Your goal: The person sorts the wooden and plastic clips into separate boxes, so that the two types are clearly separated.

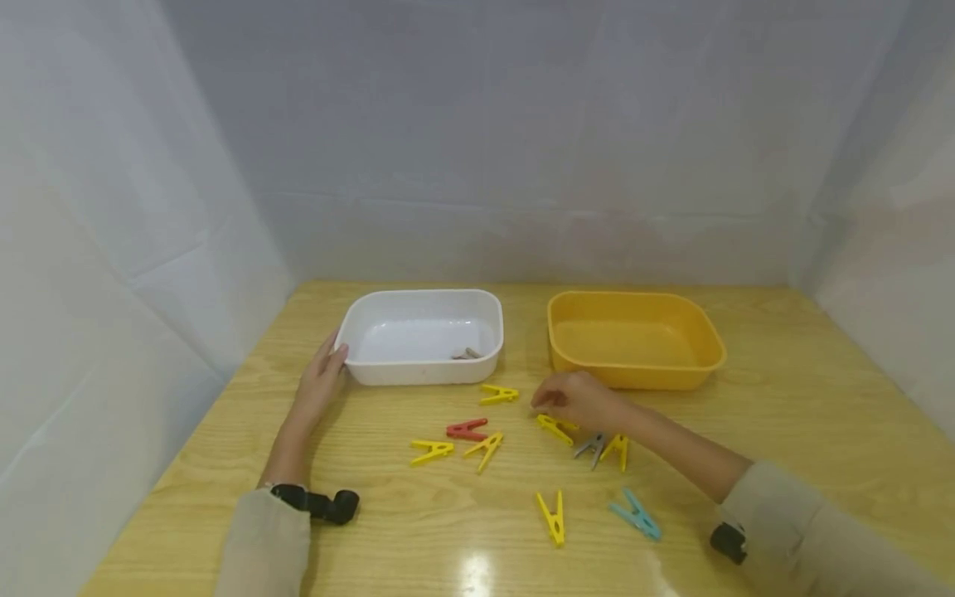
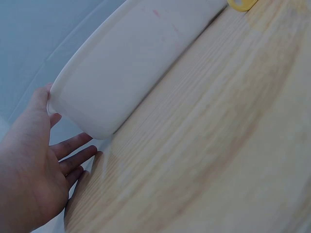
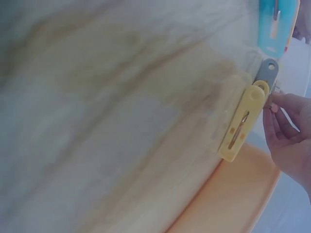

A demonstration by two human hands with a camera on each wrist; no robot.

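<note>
My left hand (image 1: 321, 377) lies flat on the table with straight fingers (image 2: 73, 150), its thumb against the left corner of the white tub (image 1: 373, 315) (image 2: 126, 63). A greyish peg (image 1: 467, 354) lies in that tub. My right hand (image 1: 574, 402) hovers with curled fingers (image 3: 286, 126) in front of the yellow tub (image 1: 701, 365), just above a yellow peg (image 1: 555, 429). Its fingertips meet, and I cannot see whether they pinch anything. A grey peg (image 1: 592, 446) (image 3: 266, 73) and another yellow peg (image 1: 616, 450) (image 3: 241, 124) lie under its wrist.
Loose pegs are scattered on the wooden table (image 1: 783, 431): yellow ones (image 1: 498, 395), (image 1: 431, 450), (image 1: 485, 449), (image 1: 551, 516), a red one (image 1: 467, 429) and a teal one (image 1: 636, 514) (image 3: 277, 19). White sheeting walls in the table on three sides.
</note>
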